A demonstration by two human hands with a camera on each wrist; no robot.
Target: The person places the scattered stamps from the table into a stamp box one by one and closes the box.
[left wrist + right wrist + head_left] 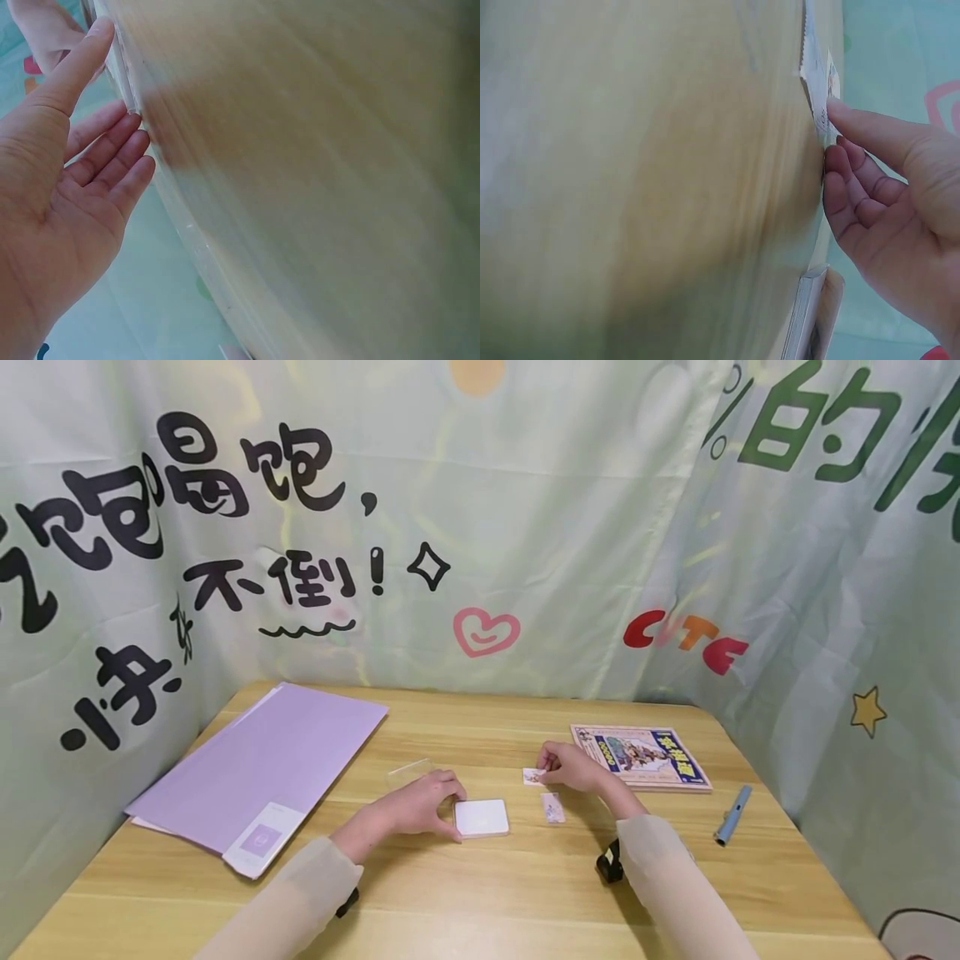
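Note:
In the head view, my left hand (420,806) spans the left end of a small white rectangular stack or box (481,817), thumb at its near corner and index finger at its far corner. The left wrist view shows that hand (71,180) with its thumb straight and fingers loosely bent. My right hand (573,768) pinches the right end of a small printed card (533,776) lying at the table surface. Closer to me lies a second small printed card (553,807). From the side, the right wrist view has the thumb and fingers (851,195) at a card's edge.
A clear plastic piece (409,771) lies behind the left hand. On the left are a large purple folder (292,752) and a white packet (266,839). A printed booklet (645,758) and a blue pen-like tool (733,815) lie to the right. Printed curtains (420,468) surround the wooden table (480,902).

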